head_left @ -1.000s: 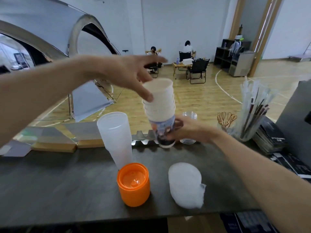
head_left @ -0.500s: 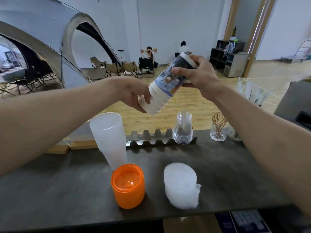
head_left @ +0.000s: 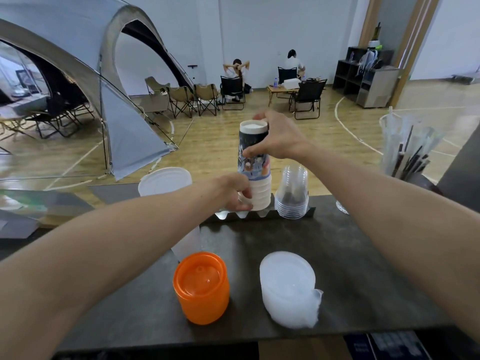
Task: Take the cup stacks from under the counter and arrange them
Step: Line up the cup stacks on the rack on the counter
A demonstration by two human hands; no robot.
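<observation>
Paper cup stack [head_left: 254, 165] inverted at surface [head_left: 350, 255] twelve o'clock, left hand [head_left: 235, 192] gripping rims, right hand [head_left: 276, 137] clasping top, clear cups [head_left: 292, 194] at three o'clock.

a single wide-angle head-worn view looks forward and down from above the near edge of the dark counter [head_left: 337, 255], close enough that both forearms enter from the bottom corners and reach the left hand [head_left: 233, 193] and right hand [head_left: 279, 137] near frame centre. the view faces across the counter toward the far wall, taking in the wooden floor [head_left: 215, 141], the tent [head_left: 78, 61] at left and the shelving unit [head_left: 363, 74] at right. straight lines bow toward the frame edges.
</observation>
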